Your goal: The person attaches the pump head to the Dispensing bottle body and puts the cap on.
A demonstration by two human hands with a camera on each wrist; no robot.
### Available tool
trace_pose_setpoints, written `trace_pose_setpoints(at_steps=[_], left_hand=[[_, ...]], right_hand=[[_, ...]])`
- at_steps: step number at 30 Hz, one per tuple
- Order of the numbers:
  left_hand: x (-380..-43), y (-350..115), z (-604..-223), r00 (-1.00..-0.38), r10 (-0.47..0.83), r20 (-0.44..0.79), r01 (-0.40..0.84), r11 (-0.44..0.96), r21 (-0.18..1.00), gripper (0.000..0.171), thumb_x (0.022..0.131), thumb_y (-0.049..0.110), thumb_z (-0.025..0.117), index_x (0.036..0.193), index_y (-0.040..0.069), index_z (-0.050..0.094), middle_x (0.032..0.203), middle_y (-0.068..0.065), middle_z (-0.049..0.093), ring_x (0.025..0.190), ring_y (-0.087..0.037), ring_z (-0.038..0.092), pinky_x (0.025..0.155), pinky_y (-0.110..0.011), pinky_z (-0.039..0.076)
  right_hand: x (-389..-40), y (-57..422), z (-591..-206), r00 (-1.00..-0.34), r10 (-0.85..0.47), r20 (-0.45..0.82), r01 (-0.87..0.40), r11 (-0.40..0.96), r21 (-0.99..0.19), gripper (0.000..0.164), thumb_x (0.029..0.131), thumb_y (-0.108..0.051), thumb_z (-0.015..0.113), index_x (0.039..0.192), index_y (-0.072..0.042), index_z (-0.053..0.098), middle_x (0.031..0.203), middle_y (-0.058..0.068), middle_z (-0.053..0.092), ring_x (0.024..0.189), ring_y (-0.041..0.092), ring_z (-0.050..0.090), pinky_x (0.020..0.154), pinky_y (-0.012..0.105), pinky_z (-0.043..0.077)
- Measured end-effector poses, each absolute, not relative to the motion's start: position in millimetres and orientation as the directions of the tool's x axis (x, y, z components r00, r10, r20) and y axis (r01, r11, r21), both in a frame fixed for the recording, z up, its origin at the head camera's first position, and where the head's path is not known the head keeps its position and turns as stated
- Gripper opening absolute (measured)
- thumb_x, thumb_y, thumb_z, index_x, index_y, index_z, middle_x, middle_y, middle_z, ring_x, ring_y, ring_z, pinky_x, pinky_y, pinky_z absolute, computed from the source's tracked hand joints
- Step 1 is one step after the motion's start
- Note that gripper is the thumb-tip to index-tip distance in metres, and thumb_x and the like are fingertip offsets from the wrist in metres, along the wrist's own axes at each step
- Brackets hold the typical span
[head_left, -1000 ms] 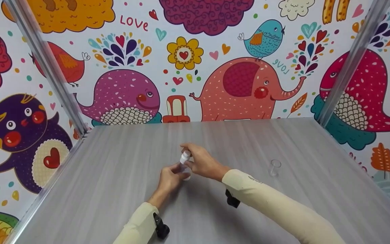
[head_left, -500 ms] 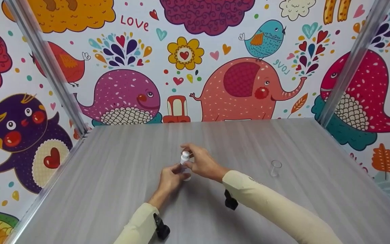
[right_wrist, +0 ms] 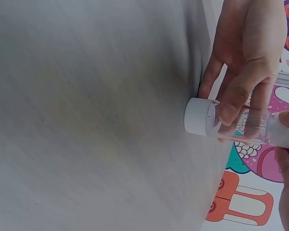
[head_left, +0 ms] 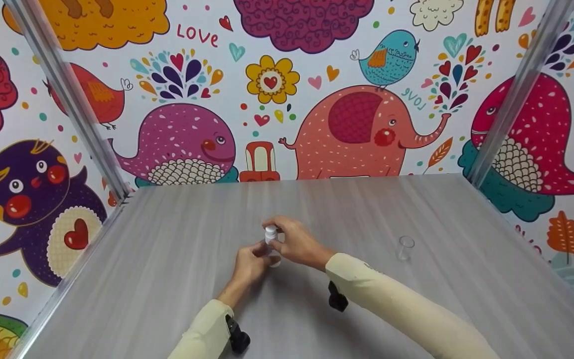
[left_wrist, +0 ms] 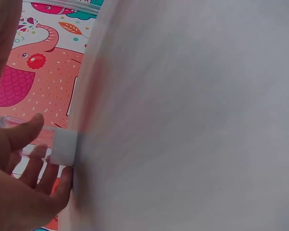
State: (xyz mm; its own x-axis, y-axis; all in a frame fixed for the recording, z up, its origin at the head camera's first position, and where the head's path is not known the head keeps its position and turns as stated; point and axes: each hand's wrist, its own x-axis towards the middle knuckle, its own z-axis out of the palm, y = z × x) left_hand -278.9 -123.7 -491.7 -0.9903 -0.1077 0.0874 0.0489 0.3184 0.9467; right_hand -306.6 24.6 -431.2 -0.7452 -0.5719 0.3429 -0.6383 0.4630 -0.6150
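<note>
Upright at the middle of the table is a small bottle with a clear cylindrical body, a white base [right_wrist: 197,117] and a white top [head_left: 270,233]. My left hand [head_left: 250,263] grips the clear body low down, thumb on one side and fingers round the other. From the right, my right hand [head_left: 303,243] pinches the white collar [right_wrist: 281,134] at the bottle's upper end between thumb and fingers. The right wrist view has the base right at the tabletop. In the left wrist view the white base [left_wrist: 64,147] shows below the left thumb, and the right hand overlaps the upper end.
To the right of the hands, a clear open-topped cylinder [head_left: 405,248] stands on the grey wood-grain table [head_left: 182,239]. Metal posts [head_left: 75,104] rise at the table's back corners, before a wall of cartoon animals. Each sleeve carries a black wrist camera [head_left: 237,339].
My right hand has shifted slightly down and left, still on the bottle's white top, which leans less than before. The left hand stays in place.
</note>
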Motion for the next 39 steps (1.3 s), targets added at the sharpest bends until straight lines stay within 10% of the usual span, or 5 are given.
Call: trace_pose_setpoints(at_steps=[24,39], left_hand=[[-278,-124,-492,-0.992,-0.108,0.07,0.034,0.306,0.952,0.046,0.079,0.003,0.079,0.123,-0.005,0.068,0.117,-0.024,0.072,0.111,-0.032,0.068,0.089,-0.039,0.058],[-278,-122,-492,-0.988,-0.116,0.106,0.062,0.327,0.943,0.046,0.077,0.003,0.079,0.121,-0.006,0.068,0.118,-0.026,0.07,0.113,-0.036,0.067,0.092,-0.043,0.057]], right_hand=[[-307,33,-449,-0.811,-0.483,0.33,-0.497,0.273,-0.824,0.04,0.092,-0.002,0.066,0.131,-0.003,0.06,0.126,0.011,0.066,0.118,0.027,0.065,0.106,0.046,0.049],[-306,33,-455,-0.829,-0.437,0.348,-0.49,0.27,-0.829,0.034,0.091,-0.007,0.071,0.125,-0.01,0.063,0.119,0.006,0.069,0.114,0.02,0.067,0.101,0.034,0.053]])
